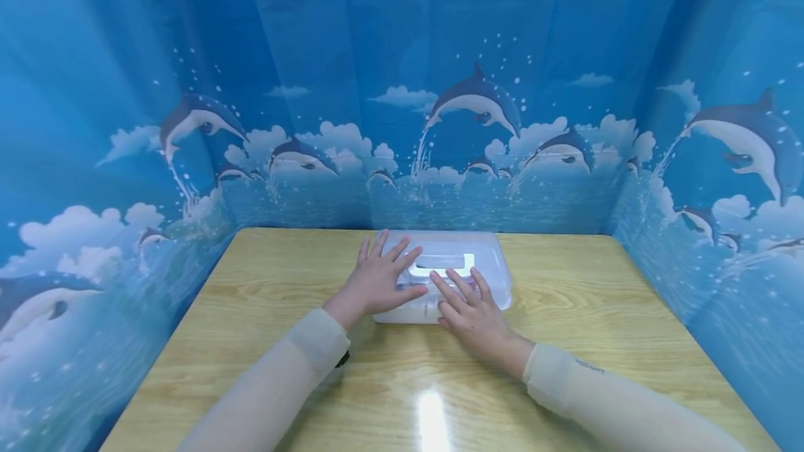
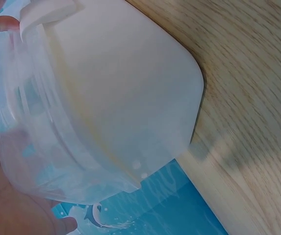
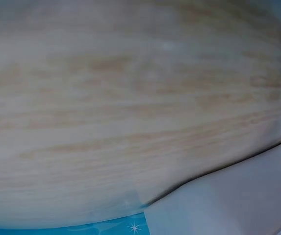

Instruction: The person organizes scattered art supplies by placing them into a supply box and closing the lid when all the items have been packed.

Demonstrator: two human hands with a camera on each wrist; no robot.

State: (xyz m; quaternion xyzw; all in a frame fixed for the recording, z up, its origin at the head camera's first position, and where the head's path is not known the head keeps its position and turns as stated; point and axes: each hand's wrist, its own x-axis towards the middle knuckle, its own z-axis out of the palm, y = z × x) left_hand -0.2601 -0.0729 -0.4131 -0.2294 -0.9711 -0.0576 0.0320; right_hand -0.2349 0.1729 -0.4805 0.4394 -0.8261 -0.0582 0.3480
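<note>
A translucent plastic box [image 1: 496, 277] with a lid and a carrying handle [image 1: 470, 262] sits at the far middle of the table. My left hand [image 1: 377, 281] lies on the left part of its lid, fingers spread and straight. In the left wrist view that hand [image 2: 3, 196] is against the lid's edge, beside the box's white side [image 2: 130, 83] and a latch [image 2: 47, 12]. My right hand [image 1: 476, 318] reaches over the front edge, its fingers extended on the lid near the handle. The right wrist view does not show its fingers. What the box contains is unclear.
The wood-grain table [image 1: 283, 264] extends around the box, with a bright light reflection near its front. A blue curtain [image 1: 377, 54] printed with dolphins stands behind and along both sides. Blurred tabletop [image 3: 106, 122] and a pale surface [image 3: 238, 200] fill the right wrist view.
</note>
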